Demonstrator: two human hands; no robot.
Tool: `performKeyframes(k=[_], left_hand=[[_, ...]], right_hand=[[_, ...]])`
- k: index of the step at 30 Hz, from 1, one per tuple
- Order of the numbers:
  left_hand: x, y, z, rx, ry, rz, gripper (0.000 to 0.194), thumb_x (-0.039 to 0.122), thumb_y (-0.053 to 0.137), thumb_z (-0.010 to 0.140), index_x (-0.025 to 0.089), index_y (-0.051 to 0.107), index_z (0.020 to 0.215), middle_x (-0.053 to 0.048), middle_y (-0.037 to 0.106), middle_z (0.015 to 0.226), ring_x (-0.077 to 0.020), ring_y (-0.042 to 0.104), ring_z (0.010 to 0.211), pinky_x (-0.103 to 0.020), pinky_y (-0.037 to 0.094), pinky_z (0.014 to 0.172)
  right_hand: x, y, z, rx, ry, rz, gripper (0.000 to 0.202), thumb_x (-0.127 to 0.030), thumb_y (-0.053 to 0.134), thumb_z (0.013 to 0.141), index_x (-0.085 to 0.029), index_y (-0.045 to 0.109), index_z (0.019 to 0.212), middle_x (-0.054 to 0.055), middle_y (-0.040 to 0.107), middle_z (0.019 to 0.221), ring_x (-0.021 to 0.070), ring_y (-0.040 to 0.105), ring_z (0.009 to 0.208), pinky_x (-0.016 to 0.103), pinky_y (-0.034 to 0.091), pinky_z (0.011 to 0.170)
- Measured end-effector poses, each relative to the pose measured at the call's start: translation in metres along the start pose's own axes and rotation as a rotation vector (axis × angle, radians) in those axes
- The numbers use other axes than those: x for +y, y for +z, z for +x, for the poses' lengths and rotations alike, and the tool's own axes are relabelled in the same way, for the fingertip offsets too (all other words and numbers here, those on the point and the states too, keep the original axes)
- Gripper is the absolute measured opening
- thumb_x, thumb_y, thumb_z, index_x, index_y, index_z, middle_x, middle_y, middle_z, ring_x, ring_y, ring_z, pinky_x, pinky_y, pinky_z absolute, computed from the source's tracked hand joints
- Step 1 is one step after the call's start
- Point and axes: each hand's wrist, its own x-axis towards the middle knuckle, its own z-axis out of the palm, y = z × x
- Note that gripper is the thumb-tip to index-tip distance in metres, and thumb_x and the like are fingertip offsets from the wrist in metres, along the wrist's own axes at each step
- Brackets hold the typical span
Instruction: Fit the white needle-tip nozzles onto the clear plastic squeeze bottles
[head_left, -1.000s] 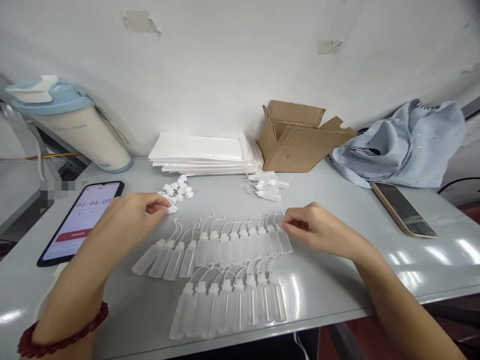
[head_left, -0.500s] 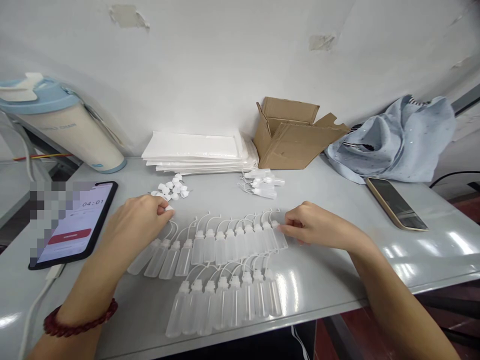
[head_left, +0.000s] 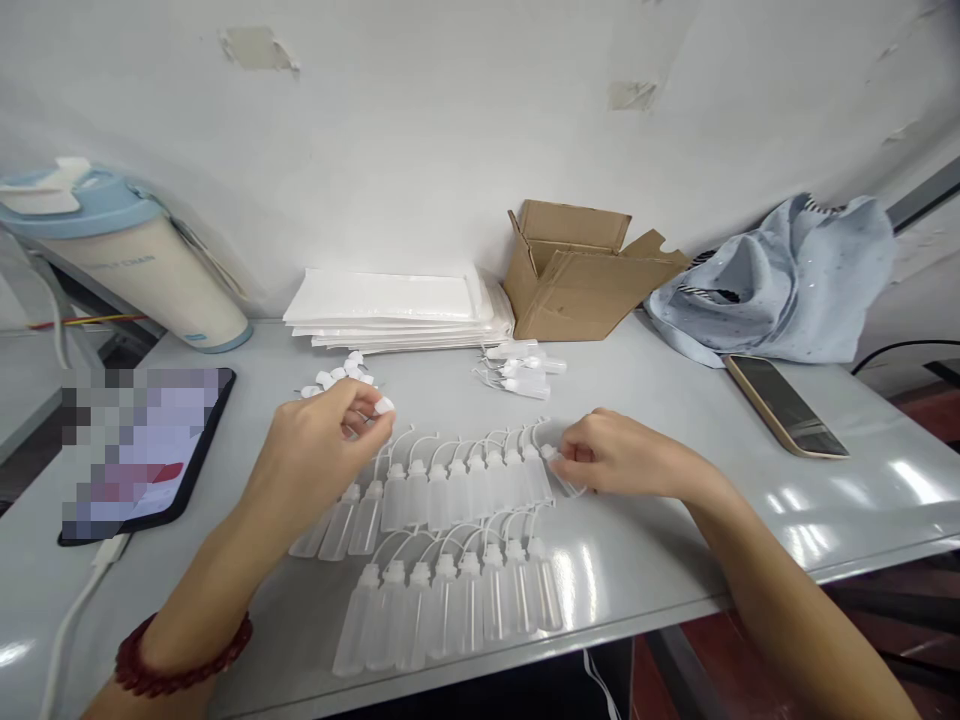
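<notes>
My left hand point(head_left: 322, 440) pinches a small white cap point(head_left: 384, 405) between thumb and fingertips, above the left part of the upper bottle row. With its fingers closed, my right hand point(head_left: 611, 455) grips the neck of a small translucent squeeze bottle point(head_left: 573, 487) at that row's right end; the bottle is tilted and partly hidden by the fingers. Several matching bottles point(head_left: 459, 495) with thin looped cap straps lie side by side. A second row of bottles point(head_left: 445, 612) lies nearer the table's front edge. Behind my left hand is a pile of white caps point(head_left: 330, 380), partly covered.
Several bottles with white caps point(head_left: 525, 370) lie behind the rows. Against the wall stand white padded envelopes point(head_left: 390, 300) and an open cardboard box point(head_left: 577, 290). A tumbler point(head_left: 150, 265) and phone point(head_left: 150, 450) are left; another phone point(head_left: 787, 405) and blue cloth bag point(head_left: 787, 285) are right.
My left hand has moved right with the white cap, away from the pile and toward the middle. My right hand has drawn the end bottle slightly apart from the row and tilted it.
</notes>
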Motion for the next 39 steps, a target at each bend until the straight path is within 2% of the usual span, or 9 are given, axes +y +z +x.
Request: performKeyframes(k=[3, 6, 8, 13, 18, 23, 29, 33, 39], left_hand=[[0.003, 0.005, -0.004, -0.033, 0.095, -0.101, 0.019, 0.038, 0.060, 0.078, 0.020, 0.063, 0.085, -0.001, 0.069, 0.072, -0.0169, 0.064, 0.065, -0.029, 0.053, 0.066], [0.012, 0.008, -0.010, -0.122, 0.149, -0.240, 0.020, 0.040, 0.062, 0.079, 0.020, 0.066, 0.085, -0.001, 0.069, 0.072, -0.0157, 0.064, 0.064, -0.027, 0.053, 0.062], [0.019, 0.010, -0.014, -0.203, 0.155, -0.332, 0.020, 0.039, 0.063, 0.080, 0.021, 0.067, 0.086, -0.001, 0.069, 0.073, -0.0151, 0.064, 0.065, -0.026, 0.053, 0.061], [0.032, 0.015, -0.024, -0.432, 0.094, -0.552, 0.015, 0.037, 0.064, 0.082, 0.023, 0.067, 0.086, 0.001, 0.067, 0.072, -0.0134, 0.063, 0.066, -0.023, 0.053, 0.061], [0.038, 0.013, -0.028, -0.535, 0.073, -0.728, 0.013, 0.034, 0.064, 0.083, 0.023, 0.066, 0.089, 0.002, 0.064, 0.068, -0.0123, 0.060, 0.061, -0.022, 0.051, 0.056], [0.042, 0.008, -0.030, -0.519, 0.104, -0.694, 0.011, 0.034, 0.064, 0.082, 0.023, 0.066, 0.086, 0.003, 0.063, 0.069, -0.0120, 0.058, 0.061, -0.022, 0.048, 0.055], [0.042, 0.014, -0.033, -0.434, 0.119, -0.582, 0.016, 0.037, 0.060, 0.084, 0.023, 0.067, 0.086, 0.002, 0.065, 0.064, -0.0141, 0.060, 0.060, -0.022, 0.047, 0.051], [0.041, 0.019, -0.036, -0.341, 0.082, -0.550, 0.015, 0.036, 0.060, 0.084, 0.023, 0.067, 0.084, 0.003, 0.068, 0.062, -0.0140, 0.062, 0.057, -0.021, 0.046, 0.047], [0.041, 0.020, -0.035, -0.385, 0.100, -0.535, 0.014, 0.033, 0.059, 0.085, 0.022, 0.068, 0.081, 0.003, 0.069, 0.065, -0.0133, 0.065, 0.060, -0.021, 0.050, 0.054]], right_hand=[[-0.007, -0.001, 0.000, 0.150, -0.010, 0.038, 0.023, -0.023, 0.053, 0.079, -0.017, 0.053, 0.057, -0.003, 0.054, 0.050, 0.0094, 0.043, 0.047, 0.024, 0.031, 0.049], [-0.014, -0.001, -0.003, 0.262, -0.020, 0.240, 0.015, -0.024, 0.053, 0.079, -0.017, 0.055, 0.065, -0.002, 0.058, 0.056, 0.0103, 0.048, 0.052, 0.023, 0.034, 0.050], [-0.018, 0.001, -0.005, 0.285, -0.095, 0.397, 0.012, -0.024, 0.053, 0.080, -0.017, 0.056, 0.070, 0.000, 0.062, 0.061, 0.0124, 0.055, 0.059, 0.023, 0.037, 0.053], [-0.024, 0.014, -0.004, 0.066, -0.266, 0.877, 0.008, -0.023, 0.055, 0.080, -0.016, 0.058, 0.082, 0.000, 0.063, 0.064, 0.0107, 0.057, 0.052, 0.024, 0.044, 0.053], [-0.031, 0.026, 0.001, -0.121, -0.275, 1.071, 0.013, -0.023, 0.055, 0.081, -0.014, 0.063, 0.084, -0.001, 0.061, 0.063, 0.0072, 0.049, 0.047, 0.022, 0.040, 0.048], [-0.030, 0.031, 0.005, -0.126, -0.262, 1.115, 0.015, -0.021, 0.052, 0.082, -0.014, 0.066, 0.082, -0.003, 0.056, 0.057, 0.0066, 0.043, 0.045, 0.022, 0.035, 0.047], [-0.030, 0.031, 0.005, -0.025, -0.272, 1.084, 0.028, -0.039, 0.054, 0.090, -0.014, 0.066, 0.091, -0.005, 0.049, 0.055, 0.0069, 0.041, 0.045, 0.022, 0.033, 0.046], [-0.032, 0.034, 0.006, 0.022, -0.277, 1.082, 0.028, -0.040, 0.052, 0.092, -0.015, 0.062, 0.097, -0.005, 0.049, 0.057, 0.0061, 0.039, 0.045, 0.021, 0.032, 0.045], [-0.036, 0.036, 0.005, 0.021, -0.226, 1.096, 0.022, -0.041, 0.049, 0.094, -0.019, 0.048, 0.095, -0.011, 0.041, 0.050, 0.0048, 0.031, 0.039, 0.019, 0.024, 0.041]])
